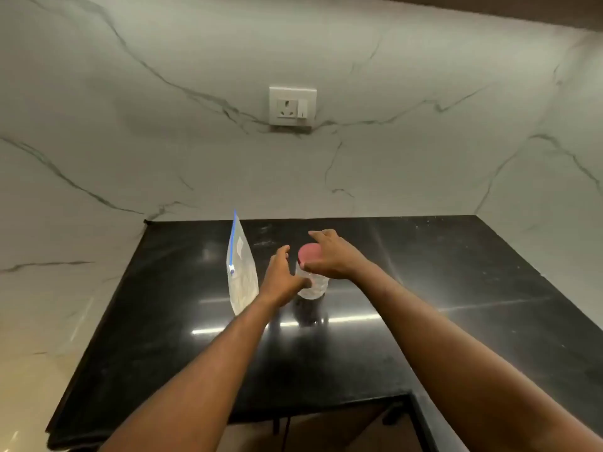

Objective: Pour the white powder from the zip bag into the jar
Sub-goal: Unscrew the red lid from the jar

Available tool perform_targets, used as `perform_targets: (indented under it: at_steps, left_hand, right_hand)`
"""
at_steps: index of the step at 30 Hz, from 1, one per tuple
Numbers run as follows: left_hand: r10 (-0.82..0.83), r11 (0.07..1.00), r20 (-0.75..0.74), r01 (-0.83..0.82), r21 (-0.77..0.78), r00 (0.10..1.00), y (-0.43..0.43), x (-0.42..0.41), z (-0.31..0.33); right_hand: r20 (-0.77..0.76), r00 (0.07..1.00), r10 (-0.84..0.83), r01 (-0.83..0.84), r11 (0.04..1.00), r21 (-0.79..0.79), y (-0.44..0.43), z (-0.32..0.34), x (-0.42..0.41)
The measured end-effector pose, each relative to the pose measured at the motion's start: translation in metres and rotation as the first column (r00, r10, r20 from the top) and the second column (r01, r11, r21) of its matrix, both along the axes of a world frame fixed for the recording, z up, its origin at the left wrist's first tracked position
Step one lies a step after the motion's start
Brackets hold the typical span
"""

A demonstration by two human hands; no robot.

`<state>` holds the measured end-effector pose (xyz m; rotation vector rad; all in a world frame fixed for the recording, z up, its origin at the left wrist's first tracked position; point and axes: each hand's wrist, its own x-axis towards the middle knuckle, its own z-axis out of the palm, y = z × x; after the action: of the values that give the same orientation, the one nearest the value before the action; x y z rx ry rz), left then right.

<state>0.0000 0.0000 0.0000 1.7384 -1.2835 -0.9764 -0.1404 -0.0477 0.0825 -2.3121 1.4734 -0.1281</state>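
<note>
The zip bag (pixel 240 272) stands upright on the black countertop (pixel 424 288), left of the jar and just beside it. White powder fills its lower half, and a blue zip strip runs down its upper edge, with the slider sitting partway down. The bag looks sealed, and no hand touches it.

The jar (pixel 313 283) is clear, stands upright near the middle of the countertop, and carries a pink lid (pixel 310 252) on top. Whether it holds anything cannot be told through the blur.

The left hand (pixel 282 277) sits between the bag and the jar, fingers spread wide, its thumb at or against the jar's left side; actual contact is too blurred to confirm. The right hand (pixel 332 256) arches over the lid with fingers extended and loosely spread, its thumb near the lid's rim; a firm grip is not visible.

Behind the countertop rises a white marble wall (pixel 163 125) with grey veins, bearing 1 white socket plate (pixel 292 106) above the jar.
</note>
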Motion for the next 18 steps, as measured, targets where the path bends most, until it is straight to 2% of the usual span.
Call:
perform_targets:
  at_steps: [4,7,11,18]
  left_hand:
    - [-0.099,0.995,0.052,0.097,0.032,0.994,-0.022,-0.006,-0.036]
    - [-0.084,0.994,0.026,0.086,-0.064,0.996,-0.035,-0.01,-0.057]
    - [-0.06,0.991,0.057,0.067,-0.117,0.997,-0.042,-0.009,-0.072]
    - [-0.087,0.99,0.198,0.107,-0.091,0.976,-0.049,-0.003,-0.08]
  right_hand:
    - [-0.124,0.99,-0.062,0.063,0.998,-0.003,-0.022,-0.014,0.02]
    - [-0.159,0.984,-0.086,0.08,0.996,-0.042,-0.03,-0.025,0.027]
    - [-0.271,0.958,-0.095,0.061,0.99,-0.13,-0.033,-0.029,0.033]
    - [-0.274,0.962,0.005,-0.007,1.0,-0.005,-0.051,-0.025,0.034]
